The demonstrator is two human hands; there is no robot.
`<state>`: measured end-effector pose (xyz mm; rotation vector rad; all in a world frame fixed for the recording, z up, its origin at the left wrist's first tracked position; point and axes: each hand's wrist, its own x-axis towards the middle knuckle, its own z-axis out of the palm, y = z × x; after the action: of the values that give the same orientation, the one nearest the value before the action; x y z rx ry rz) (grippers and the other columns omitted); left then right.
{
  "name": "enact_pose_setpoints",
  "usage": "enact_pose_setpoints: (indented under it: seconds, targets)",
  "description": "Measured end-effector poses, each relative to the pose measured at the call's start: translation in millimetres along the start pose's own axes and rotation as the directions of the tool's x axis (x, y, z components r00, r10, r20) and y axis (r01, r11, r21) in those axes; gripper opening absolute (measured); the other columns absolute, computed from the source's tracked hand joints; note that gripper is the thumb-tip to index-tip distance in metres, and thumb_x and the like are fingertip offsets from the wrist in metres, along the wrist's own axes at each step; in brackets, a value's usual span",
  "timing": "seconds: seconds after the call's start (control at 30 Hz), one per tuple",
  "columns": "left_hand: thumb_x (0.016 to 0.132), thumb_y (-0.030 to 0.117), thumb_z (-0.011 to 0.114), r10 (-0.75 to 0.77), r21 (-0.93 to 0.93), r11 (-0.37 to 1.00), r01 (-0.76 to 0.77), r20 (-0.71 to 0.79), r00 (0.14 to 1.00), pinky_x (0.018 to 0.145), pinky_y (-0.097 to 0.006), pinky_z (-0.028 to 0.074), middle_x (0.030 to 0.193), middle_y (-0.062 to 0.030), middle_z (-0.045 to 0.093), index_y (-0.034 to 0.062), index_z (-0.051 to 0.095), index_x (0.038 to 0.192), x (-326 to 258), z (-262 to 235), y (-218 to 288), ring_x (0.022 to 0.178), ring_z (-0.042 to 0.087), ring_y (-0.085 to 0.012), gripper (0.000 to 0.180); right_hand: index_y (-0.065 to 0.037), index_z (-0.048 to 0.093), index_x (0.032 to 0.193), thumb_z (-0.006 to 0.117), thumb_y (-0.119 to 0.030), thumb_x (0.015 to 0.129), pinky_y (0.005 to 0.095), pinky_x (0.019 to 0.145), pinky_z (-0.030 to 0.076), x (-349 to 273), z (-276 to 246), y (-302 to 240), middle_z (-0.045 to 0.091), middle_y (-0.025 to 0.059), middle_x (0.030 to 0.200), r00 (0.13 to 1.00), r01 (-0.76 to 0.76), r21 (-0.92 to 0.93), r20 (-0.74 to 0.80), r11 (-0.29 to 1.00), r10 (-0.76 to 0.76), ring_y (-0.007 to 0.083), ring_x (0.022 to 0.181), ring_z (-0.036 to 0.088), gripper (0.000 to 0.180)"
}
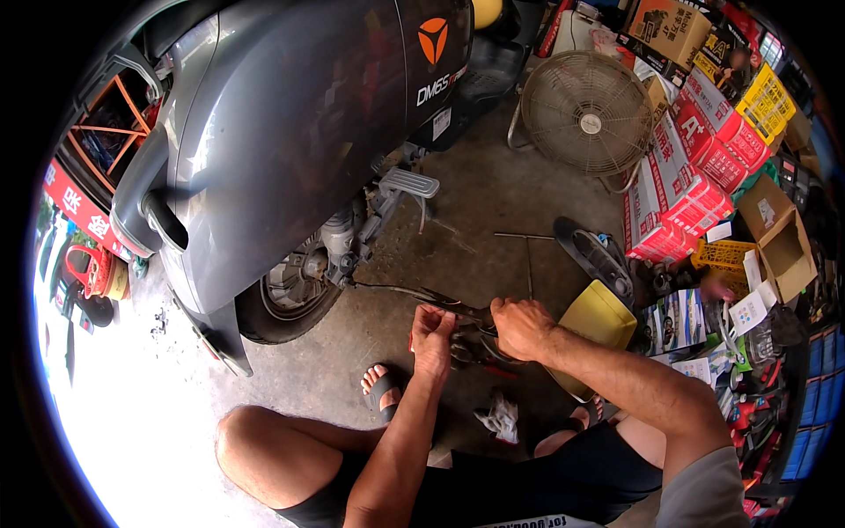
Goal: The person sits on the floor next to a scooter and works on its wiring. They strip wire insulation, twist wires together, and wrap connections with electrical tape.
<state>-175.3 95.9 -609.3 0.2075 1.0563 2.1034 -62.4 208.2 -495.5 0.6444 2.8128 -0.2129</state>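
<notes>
A grey scooter (290, 132) stands at the left, its wheel (290, 299) low and close to me. From near the wheel hub a thin dark cable (387, 287) runs right to my hands. My left hand (432, 341) is closed, thumb and fingers pinched on the cable near its end. A bit of red shows beside that palm; I cannot make out what it belongs to. Right of it, my right hand (521, 329) is wrapped round a dark, slim piece whose kind is mostly hidden by the fingers. Dark parts or tools (471, 352) lie on the ground below the hands.
A T-shaped wrench (529, 264) and a dark sandal-like item (591, 255) lie beyond my right hand. Near my right forearm sits a yellow tray (600, 315). A floor fan (588, 114) and red-white cartons (682, 167) stand farther right. A crumpled rag (502, 417) lies near my feet.
</notes>
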Motion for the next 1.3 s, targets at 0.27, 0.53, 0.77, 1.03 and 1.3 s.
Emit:
enact_pose_setpoints:
  seconds: [0.27,0.53,0.77,1.03,1.3]
  targets:
    - [0.087,-0.004,0.058,-0.001,0.017,1.0,0.001,0.003,1.0,0.078,-0.026,0.045,0.085,-0.0012,0.059,0.0081,0.048,0.09,-0.4,0.5,1.1,0.079,0.058,-0.0128,0.015,0.008,0.056,0.099,0.052,-0.009,0.072,0.0447,0.076,0.052,0.3,-2.7,2.3,0.065,0.0247,0.09,1.0,0.017,0.008,0.011,1.0,-0.017,0.0379,0.083,0.066,0.032]
    - [0.087,-0.003,0.057,0.0,0.022,1.0,0.0,0.001,1.0,0.074,-0.024,0.045,0.085,-0.0012,0.059,0.0084,0.048,0.09,0.7,2.2,1.9,0.078,0.057,-0.0115,0.015,0.007,0.056,0.1,0.052,-0.009,0.073,0.0439,0.077,0.052,0.1,-7.5,-3.0,0.064,0.0236,0.094,0.999,-0.019,-0.002,0.038,1.0,0.02,0.0365,0.087,0.065,0.031]
    - [0.088,-0.002,0.057,-0.001,0.024,1.0,0.0,0.019,1.0,0.072,-0.024,0.044,0.087,-0.0026,0.061,0.0079,0.049,0.091,-0.6,6.2,5.1,0.079,0.057,-0.0109,0.014,0.008,0.053,0.106,0.061,-0.019,0.073,0.0443,0.078,0.052,4.9,-5.3,-5.9,0.063,0.0234,0.096,0.996,-0.061,0.015,0.06,0.998,0.06,0.0373,0.089,0.065,0.043]
    - [0.088,-0.002,0.057,0.004,0.025,1.0,-0.005,0.017,1.0,0.069,-0.022,0.043,0.084,-0.0019,0.06,0.0081,0.048,0.09,0.7,2.0,3.1,0.076,0.056,-0.0099,0.014,0.009,0.053,0.109,0.059,-0.018,0.073,0.0434,0.079,0.052,5.3,-3.5,-4.3,0.063,0.024,0.098,0.997,-0.031,-0.004,0.067,1.0,0.031,0.0366,0.091,0.064,0.045]
    - [0.089,-0.002,0.055,-0.019,0.042,0.999,0.019,0.018,1.0,0.074,-0.026,0.043,0.095,-0.0045,0.063,0.0086,0.048,0.092,-1.0,1.8,4.3,0.081,0.056,-0.0117,0.013,0.008,0.055,0.106,0.052,-0.011,0.073,0.043,0.08,0.051,2.2,-6.2,-3.9,0.065,0.0232,0.093,0.998,-0.019,0.007,0.067,1.0,0.018,0.0355,0.089,0.065,0.039]
